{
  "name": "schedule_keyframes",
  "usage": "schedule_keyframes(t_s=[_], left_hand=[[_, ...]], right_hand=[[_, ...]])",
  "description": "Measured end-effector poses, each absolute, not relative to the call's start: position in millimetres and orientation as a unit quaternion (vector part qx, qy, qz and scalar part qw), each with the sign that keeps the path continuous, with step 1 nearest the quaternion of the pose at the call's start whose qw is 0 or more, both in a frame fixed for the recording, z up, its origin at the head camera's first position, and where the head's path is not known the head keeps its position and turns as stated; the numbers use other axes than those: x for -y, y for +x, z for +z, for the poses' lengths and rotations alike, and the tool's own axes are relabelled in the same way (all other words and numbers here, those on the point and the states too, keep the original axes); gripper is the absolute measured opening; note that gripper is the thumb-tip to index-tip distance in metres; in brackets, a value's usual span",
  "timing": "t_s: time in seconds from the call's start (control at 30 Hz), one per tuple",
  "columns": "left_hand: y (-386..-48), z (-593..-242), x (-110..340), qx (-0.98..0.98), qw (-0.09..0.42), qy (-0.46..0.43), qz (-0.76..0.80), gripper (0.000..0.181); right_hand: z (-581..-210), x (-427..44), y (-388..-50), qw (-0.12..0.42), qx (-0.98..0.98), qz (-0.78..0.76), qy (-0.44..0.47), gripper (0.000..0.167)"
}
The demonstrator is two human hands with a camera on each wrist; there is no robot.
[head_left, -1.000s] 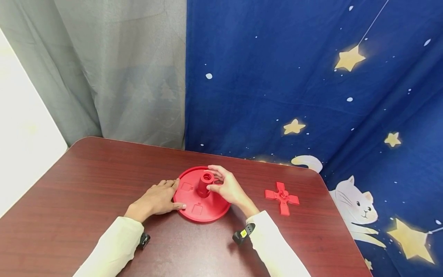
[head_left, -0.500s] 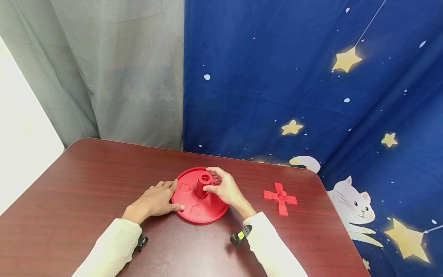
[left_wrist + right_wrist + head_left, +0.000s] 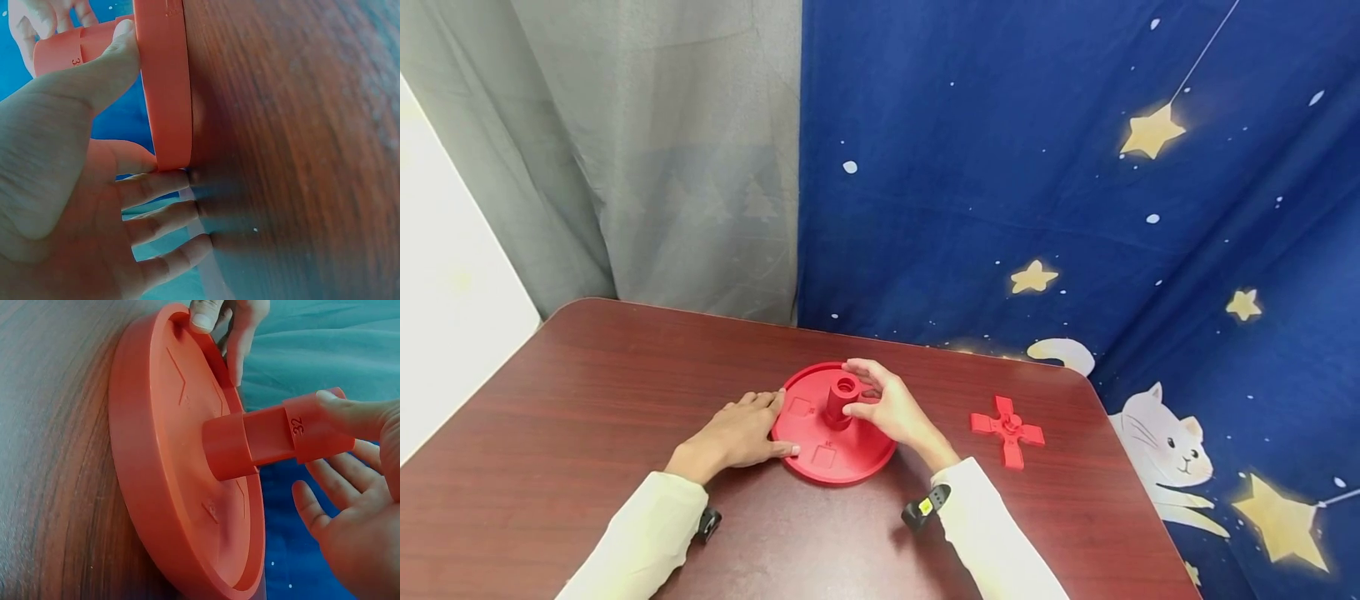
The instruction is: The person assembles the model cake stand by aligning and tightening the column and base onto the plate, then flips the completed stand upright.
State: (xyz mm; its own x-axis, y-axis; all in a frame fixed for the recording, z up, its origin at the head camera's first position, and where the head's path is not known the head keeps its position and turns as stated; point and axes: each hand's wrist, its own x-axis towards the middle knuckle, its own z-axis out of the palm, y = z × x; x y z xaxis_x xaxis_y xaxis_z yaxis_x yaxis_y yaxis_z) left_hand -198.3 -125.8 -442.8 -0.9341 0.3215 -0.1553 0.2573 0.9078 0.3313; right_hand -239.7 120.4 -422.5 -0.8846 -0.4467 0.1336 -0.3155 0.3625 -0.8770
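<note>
A round red tray-like base (image 3: 857, 462) with a raised rim lies flat on the table. From its middle stands a red hollow post (image 3: 262, 434), marked "32" near its top and flattened along one side. My right hand (image 3: 895, 408) grips the post's upper end, thumb on the near side and fingers reaching round the far side. The left hand (image 3: 737, 433) rests against the base's left edge, its thumb over the rim. In the left wrist view, the left fingers (image 3: 165, 219) are spread and fairly straight, their tips down at the tabletop.
To the right of the base, a red cross-shaped piece (image 3: 1011, 431) with a central stub lies on the brown wooden table (image 3: 625, 392). Behind the table hang a grey curtain (image 3: 700, 167) and a blue starry curtain (image 3: 925, 208).
The right hand's fingers have shifted slightly about the top of the post. The base, the left hand and the cross-shaped piece keep their places.
</note>
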Motion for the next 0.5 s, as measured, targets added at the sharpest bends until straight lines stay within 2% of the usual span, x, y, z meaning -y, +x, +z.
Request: schedule_keyframes(t_s=[0.2,0.5], left_hand=[[-197.6,-440.9,125.5,-0.971,0.103,0.152,0.150,0.098],[-199.2,-443.9,126.4,-0.972,0.104,0.148,0.153,0.098]], right_hand=[[-418.6,-120.6,-238.0,0.077,-0.804,-0.538,-0.242,0.062],[-424.3,-118.6,-240.3,0.022,-0.836,-0.495,-0.235,0.061]])
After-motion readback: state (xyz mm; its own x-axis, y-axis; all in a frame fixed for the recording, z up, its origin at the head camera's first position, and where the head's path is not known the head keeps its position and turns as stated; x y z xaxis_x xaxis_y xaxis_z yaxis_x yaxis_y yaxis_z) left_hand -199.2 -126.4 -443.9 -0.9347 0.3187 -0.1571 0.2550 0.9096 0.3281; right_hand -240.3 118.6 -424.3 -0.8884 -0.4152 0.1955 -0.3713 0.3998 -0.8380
